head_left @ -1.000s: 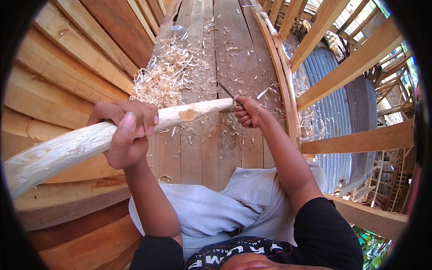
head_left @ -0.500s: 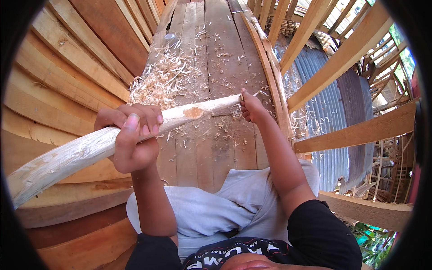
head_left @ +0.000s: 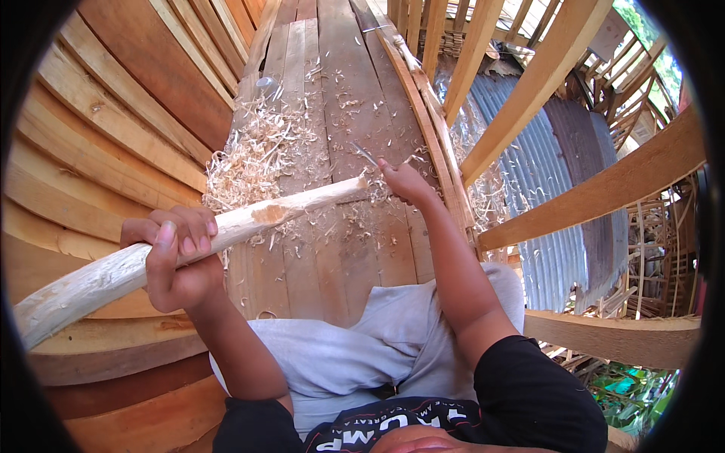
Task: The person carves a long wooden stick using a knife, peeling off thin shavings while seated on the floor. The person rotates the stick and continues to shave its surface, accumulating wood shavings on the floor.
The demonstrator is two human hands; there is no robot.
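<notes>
A long, pale peeled wooden pole [head_left: 310, 201] slants across in front of me, with a brownish patch near its far part. My left hand [head_left: 180, 257] is wrapped round its thicker part at the left. In my right hand [head_left: 408, 183] is a slim knife [head_left: 365, 154], its thin blade pointing up and left past the pole's end. Most of the handle is hidden by my fingers. That hand is just right of the pole's tip, with a small gap between them.
Curled wood shavings [head_left: 249, 155] heap on the plank floor [head_left: 340, 275], beside a small clear cup [head_left: 266, 85]. Upright boards [head_left: 113, 106] wall the left side. Wooden rails [head_left: 521, 98] stand on the right, with corrugated metal sheeting [head_left: 521, 151] beyond them.
My left hand and the pole have shifted left. My right hand, formerly at the pole's tip, is now apart from it, and the knife blade has come into plain sight.
</notes>
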